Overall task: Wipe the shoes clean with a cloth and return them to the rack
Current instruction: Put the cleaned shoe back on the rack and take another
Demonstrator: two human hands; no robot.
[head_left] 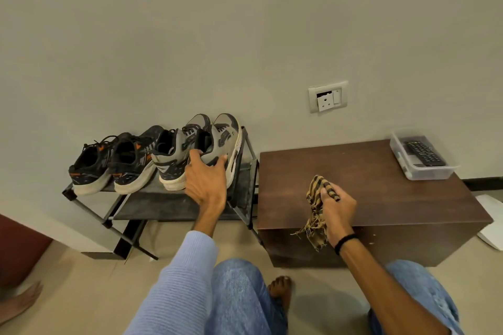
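Your left hand [206,185] curls round the heel of the rightmost grey shoe [226,133], on the top shelf of the rack [174,207]. Your right hand [337,211] clutches the striped cloth [317,185] on the brown cabinet [381,171].

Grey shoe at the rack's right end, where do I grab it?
Grip the grey shoe by its heel collar from the near side: the heel faces you, opening up. The left hand grips there; the right hand holds the cloth.
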